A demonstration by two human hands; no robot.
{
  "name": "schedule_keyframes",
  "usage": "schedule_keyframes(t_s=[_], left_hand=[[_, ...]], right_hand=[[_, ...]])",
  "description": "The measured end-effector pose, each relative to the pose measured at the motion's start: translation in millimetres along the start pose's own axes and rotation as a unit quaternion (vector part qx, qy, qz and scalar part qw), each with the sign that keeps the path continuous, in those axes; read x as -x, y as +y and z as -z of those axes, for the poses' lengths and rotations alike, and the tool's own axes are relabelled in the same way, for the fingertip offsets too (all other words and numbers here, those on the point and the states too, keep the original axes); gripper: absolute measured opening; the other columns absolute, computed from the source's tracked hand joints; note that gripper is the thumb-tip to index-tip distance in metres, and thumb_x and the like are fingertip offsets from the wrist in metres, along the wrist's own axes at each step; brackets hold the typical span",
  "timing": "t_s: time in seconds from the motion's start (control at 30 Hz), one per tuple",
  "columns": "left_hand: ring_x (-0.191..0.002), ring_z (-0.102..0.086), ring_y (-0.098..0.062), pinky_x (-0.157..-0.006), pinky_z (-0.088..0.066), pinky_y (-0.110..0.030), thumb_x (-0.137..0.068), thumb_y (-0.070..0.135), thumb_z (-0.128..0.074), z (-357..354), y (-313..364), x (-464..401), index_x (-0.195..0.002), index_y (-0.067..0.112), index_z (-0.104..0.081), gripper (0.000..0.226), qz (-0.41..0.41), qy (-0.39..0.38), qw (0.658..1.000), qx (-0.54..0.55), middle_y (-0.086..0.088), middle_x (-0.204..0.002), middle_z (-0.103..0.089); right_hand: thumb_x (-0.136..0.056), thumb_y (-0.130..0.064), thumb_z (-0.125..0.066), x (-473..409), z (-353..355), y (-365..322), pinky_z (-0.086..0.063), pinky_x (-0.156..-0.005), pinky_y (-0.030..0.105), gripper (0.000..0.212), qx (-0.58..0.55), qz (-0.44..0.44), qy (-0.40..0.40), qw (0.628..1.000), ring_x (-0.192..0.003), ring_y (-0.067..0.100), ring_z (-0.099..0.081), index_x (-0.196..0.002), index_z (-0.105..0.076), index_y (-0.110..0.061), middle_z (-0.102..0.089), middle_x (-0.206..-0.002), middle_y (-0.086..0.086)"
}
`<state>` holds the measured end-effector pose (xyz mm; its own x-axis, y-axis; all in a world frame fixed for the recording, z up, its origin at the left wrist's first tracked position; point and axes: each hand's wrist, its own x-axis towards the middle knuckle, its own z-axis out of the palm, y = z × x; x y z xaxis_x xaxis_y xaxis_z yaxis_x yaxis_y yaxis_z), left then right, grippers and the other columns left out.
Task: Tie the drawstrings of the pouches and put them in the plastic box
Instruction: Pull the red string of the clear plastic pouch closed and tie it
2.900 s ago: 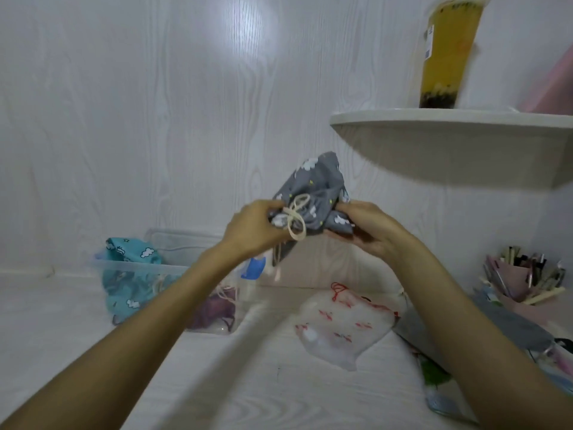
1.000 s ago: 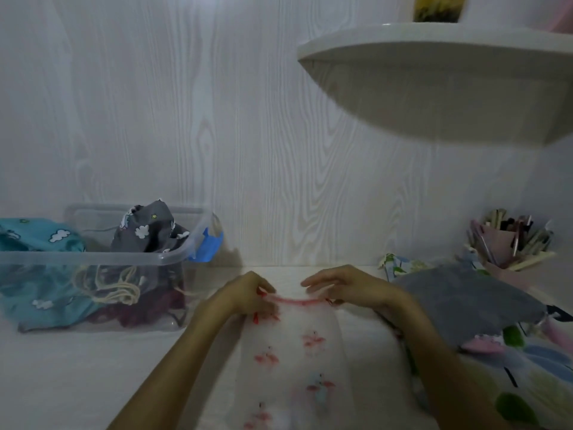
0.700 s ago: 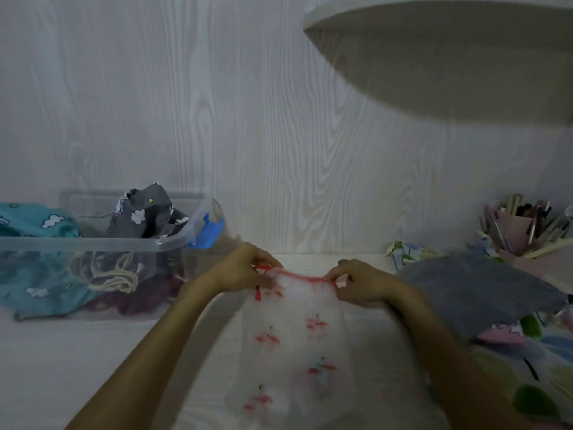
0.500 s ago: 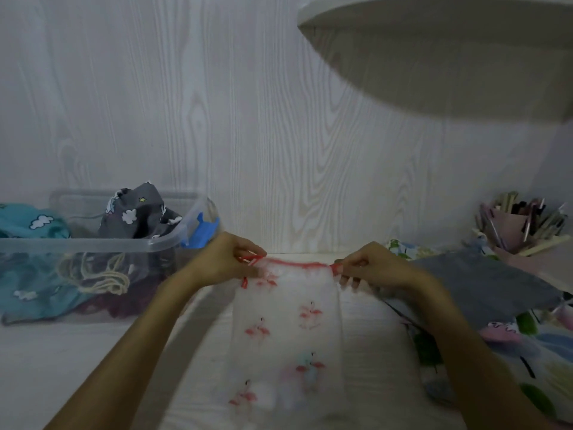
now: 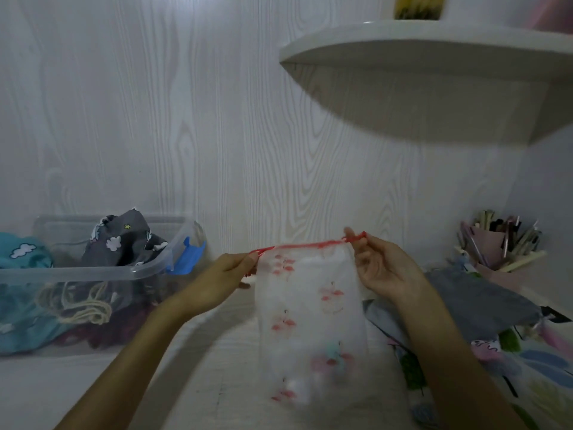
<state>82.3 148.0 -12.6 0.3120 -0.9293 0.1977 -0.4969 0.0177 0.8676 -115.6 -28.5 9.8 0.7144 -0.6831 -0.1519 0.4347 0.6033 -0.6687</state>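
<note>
Since half a second ago, both hands have lifted the white pouch point(image 5: 310, 308) higher; left hand point(image 5: 217, 280) and right hand point(image 5: 384, 268) pinch its red drawstring point(image 5: 304, 245), stretched taut.

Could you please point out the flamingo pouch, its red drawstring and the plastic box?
flamingo pouch point(image 5: 310, 308), head view, middle of its white printed front.
red drawstring point(image 5: 305, 245), head view, the stretch along the pouch's top edge.
plastic box point(image 5: 93, 270), head view, its clear near rim.
</note>
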Motion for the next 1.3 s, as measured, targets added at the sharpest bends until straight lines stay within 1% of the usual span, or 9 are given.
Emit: schedule_keyframes(t_s=[0.13, 0.3, 0.57, 0.7, 0.8, 0.9, 1.03, 1.13, 1.3], left_hand=[[-0.079, -0.059, -0.01, -0.072, -0.049, -0.025, -0.1, 0.013, -0.036, -1.9, 3.4, -10.9, -0.076, 0.016, -0.06, 0.034, 0.074, 0.173, 0.968, 0.166, -0.003, -0.089, -0.064], [-0.061, -0.042, -0.007, -0.055, -0.05, -0.017, -0.097, 0.006, -0.037, -2.9, 13.0, -9.0, -0.071, 0.012, -0.048, 0.029, 0.105, 0.174, 0.805, 0.558, 0.0, -0.066, -0.054], [-0.047, -0.036, -0.003, -0.037, -0.035, -0.01, -0.098, 0.005, -0.029, -7.5, -4.5, -14.7, -0.068, 0.013, -0.041, 0.033, 0.111, 0.302, 0.698, 0.64, 0.002, -0.068, -0.043], [-0.037, -0.04, -0.001, -0.039, -0.035, -0.011, -0.098, 0.008, -0.031, -15.9, -7.3, -12.8, -0.066, 0.018, -0.041, 0.035, 0.074, 0.383, 0.733, 0.557, 0.005, -0.066, -0.042], [-0.069, -0.056, -0.002, -0.062, -0.045, -0.013, -0.1, 0.011, -0.032, -15.5, -7.4, -9.8, -0.07, 0.017, -0.046, 0.034, 0.048, 0.39, 0.789, 0.473, 0.006, -0.079, -0.055], [-0.098, -0.062, -0.011, -0.089, -0.045, -0.024, -0.102, 0.015, -0.029, -12.9, 4.2, -7.8, -0.07, 0.015, -0.045, 0.036, 0.024, 0.303, 0.836, 0.457, -0.001, -0.102, -0.067], [-0.088, -0.07, -0.014, -0.082, -0.053, -0.029, -0.1, 0.016, -0.033, -21.0, 24.1, -6.1, -0.069, 0.014, -0.047, 0.035, 0.052, 0.255, 0.883, 0.391, -0.006, -0.095, -0.073], [-0.071, -0.072, -0.012, -0.069, -0.057, -0.029, -0.101, 0.02, -0.035, -20.3, 31.7, -4.5, -0.072, 0.014, -0.052, 0.034, 0.051, 0.206, 0.885, 0.414, -0.002, -0.078, -0.073], [-0.052, -0.059, -0.008, -0.056, -0.056, -0.023, -0.098, 0.02, -0.037, -18.3, 46.6, -0.4, -0.07, 0.017, -0.05, 0.032, 0.042, 0.052, 0.879, 0.471, 0.002, -0.063, -0.059]], right_hand=[[-0.1, -0.018, -0.036, -2.6, 9.8, -8.0, -0.023, -0.027, 0.015, 0.031, 0.016, 0.055, 0.035, 0.998, -0.027, 0.006, -0.031, -0.071, -0.045, -0.014, -0.042, -0.039, -0.004], [-0.1, -0.013, -0.029, -1.4, 30.0, -18.6, -0.016, -0.027, 0.016, 0.034, -0.009, 0.096, 0.091, 0.991, -0.021, 0.007, -0.022, -0.067, -0.039, -0.013, -0.034, -0.032, -0.005], [-0.099, -0.006, -0.019, -3.1, 47.3, -16.4, -0.015, -0.025, 0.015, 0.039, -0.01, 0.119, 0.184, 0.976, -0.017, 0.007, -0.017, -0.061, -0.027, -0.015, -0.031, -0.026, -0.005], [-0.099, -0.008, -0.026, -10.6, 43.1, -6.4, -0.015, -0.024, 0.015, 0.036, 0.032, 0.084, 0.158, 0.983, -0.018, 0.006, -0.017, -0.064, -0.034, -0.013, -0.031, -0.028, -0.004], [-0.098, -0.013, -0.036, -11.2, 38.9, -5.9, -0.016, -0.026, 0.012, 0.028, 0.206, 0.07, 0.14, 0.966, -0.021, 0.004, -0.021, -0.073, -0.046, -0.01, -0.035, -0.033, -0.005], [-0.095, -0.018, -0.05, -4.8, 29.1, -5.2, -0.024, -0.033, 0.015, 0.018, 0.486, 0.028, 0.168, 0.857, -0.032, 0.007, -0.03, -0.085, -0.06, -0.005, -0.05, -0.053, 0.001], [-0.093, -0.024, -0.056, -3.6, 11.6, 3.0, -0.042, -0.069, 0.023, 0.03, 0.726, 0.078, 0.147, 0.667, -0.081, 0.02, -0.058, -0.119, -0.056, -0.008, -0.058, -0.101, 0.002], [-0.097, -0.021, -0.048, -1.4, -6.5, 22.4, -0.042, -0.073, 0.016, 0.032, 0.665, 0.262, 0.107, 0.691, -0.099, 0.014, -0.052, -0.129, -0.05, -0.017, -0.053, -0.125, -0.001], [-0.096, -0.043, -0.044, -8.0, -22.7, 56.4, -0.048, -0.086, 0.023, 0.039, 0.67, 0.114, -0.113, 0.725, -0.114, 0.008, -0.053, -0.131, -0.051, -0.028, -0.054, -0.131, -0.009]])
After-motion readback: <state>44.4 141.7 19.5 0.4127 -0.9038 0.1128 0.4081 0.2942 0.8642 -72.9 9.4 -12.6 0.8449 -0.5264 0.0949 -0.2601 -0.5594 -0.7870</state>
